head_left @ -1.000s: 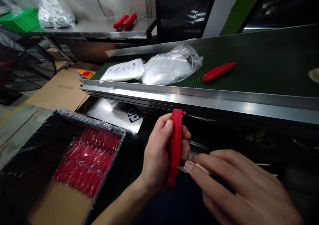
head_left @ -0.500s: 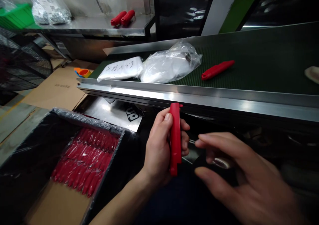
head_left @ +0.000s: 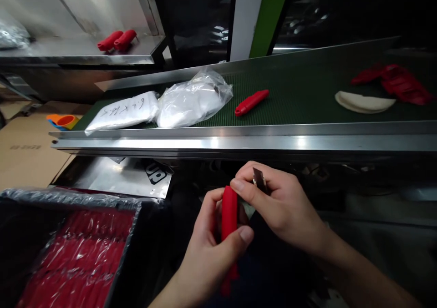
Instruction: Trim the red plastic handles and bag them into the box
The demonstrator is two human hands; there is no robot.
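A long red plastic piece (head_left: 229, 212) stands nearly upright in my left hand (head_left: 208, 249), whose fingers and thumb wrap round it. My right hand (head_left: 278, 199) is closed at the top end of that piece, its thumb and fingertips touching it. Between the fingers of my right hand sticks out a small dark brown, flat piece with a metallic edge (head_left: 259, 179). What else the right fingers hold is hidden. Beyond both hands, a similar red piece (head_left: 251, 103) lies on the green conveyor belt (head_left: 290, 98).
On the belt lie a white packet (head_left: 123, 112), a clear bag of white items (head_left: 193, 101), a cream cloth-like piece (head_left: 363, 102) and red parts (head_left: 406, 85). The conveyor's metal rail (head_left: 239, 143) runs before my hands. A lined box (head_left: 133, 235) holds red pieces.
The view has swung right. My right hand has come in from the right to the red piece's top and closed; the dark flat piece now shows in it. My left hand still holds the red piece.
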